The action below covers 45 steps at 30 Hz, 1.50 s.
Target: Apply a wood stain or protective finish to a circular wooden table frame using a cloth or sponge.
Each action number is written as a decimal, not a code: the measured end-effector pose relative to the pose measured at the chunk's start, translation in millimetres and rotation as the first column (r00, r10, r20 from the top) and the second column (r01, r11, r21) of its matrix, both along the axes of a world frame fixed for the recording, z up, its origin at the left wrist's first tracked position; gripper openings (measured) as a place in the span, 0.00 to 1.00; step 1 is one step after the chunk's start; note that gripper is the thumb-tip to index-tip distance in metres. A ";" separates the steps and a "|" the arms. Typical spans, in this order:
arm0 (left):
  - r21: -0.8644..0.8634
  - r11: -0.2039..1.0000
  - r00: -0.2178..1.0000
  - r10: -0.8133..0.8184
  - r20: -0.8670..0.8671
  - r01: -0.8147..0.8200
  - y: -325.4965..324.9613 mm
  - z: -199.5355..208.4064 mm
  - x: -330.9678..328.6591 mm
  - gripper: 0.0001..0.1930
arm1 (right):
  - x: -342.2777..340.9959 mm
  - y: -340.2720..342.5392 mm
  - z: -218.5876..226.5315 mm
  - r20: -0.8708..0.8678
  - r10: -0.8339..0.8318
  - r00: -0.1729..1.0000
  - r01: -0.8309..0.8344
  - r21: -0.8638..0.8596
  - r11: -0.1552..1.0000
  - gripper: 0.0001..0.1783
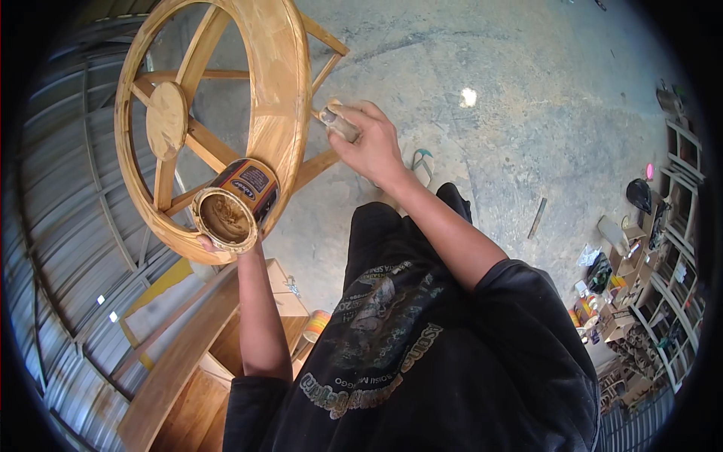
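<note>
My left hand (207, 243) holds up an open can (256, 184) from below, tilted so its mouth faces me; most of the hand is hidden behind it. Brown paste coats the inside, and dried smears crust the rim. In my right hand (370, 143), closed fingers grip a short, paste-smeared scraper (339, 124); its exact shape is partly hidden. To the left stands a round wooden frame (280, 90) with a broad curved band, spokes and a disc-shaped hub (166, 120). Pale patches show on the band. The can overlaps the frame's lower part in view, while the scraper is right of its edge.
Wooden furniture (177, 361) and a striped tin (316, 325) are at lower left, near a corrugated metal wall (53, 226). A sandal (423, 164) and a thin strip (537, 218) lie on the concrete floor (467, 53). Clutter and cartons (629, 264) line the right side.
</note>
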<state>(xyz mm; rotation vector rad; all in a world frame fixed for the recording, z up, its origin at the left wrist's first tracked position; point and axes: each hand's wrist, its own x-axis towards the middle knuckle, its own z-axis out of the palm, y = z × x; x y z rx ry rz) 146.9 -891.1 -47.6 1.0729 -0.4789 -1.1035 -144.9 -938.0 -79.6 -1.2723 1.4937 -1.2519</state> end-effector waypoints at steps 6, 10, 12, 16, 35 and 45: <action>0.020 0.999 0.998 -0.050 0.047 0.049 -1.0 6.9 -4.4 0.55 | 4.0 -8.5 -11.1 -0.254 -0.059 0.965 -0.049 -0.396 0.917 0.19; 0.051 0.998 0.993 0.026 0.118 -0.032 -6.8 17.2 -13.1 0.55 | 17.9 -16.5 -10.6 -0.260 -0.064 0.963 -0.047 -0.401 0.915 0.18; 0.058 0.997 0.990 0.051 0.129 -0.059 -6.6 16.2 -8.9 0.55 | 21.6 -18.4 -11.8 -0.288 -0.054 0.956 -0.066 -0.394 0.917 0.18; 0.020 1.000 0.998 -0.006 0.065 0.005 -2.3 7.7 14.4 0.56 | 22.8 -10.1 -1.7 -0.296 -0.001 0.955 -0.073 -0.236 0.969 0.18; 0.064 0.995 0.983 0.070 0.168 -0.082 -12.6 11.8 -23.9 0.58 | 25.9 -10.2 -3.1 0.257 -0.166 0.952 0.121 0.184 0.975 0.16; 0.032 0.999 1.000 -0.012 0.005 0.012 -7.8 15.3 -19.2 0.56 | 0.5 -17.3 11.0 0.278 -0.001 0.960 -0.080 0.279 0.957 0.18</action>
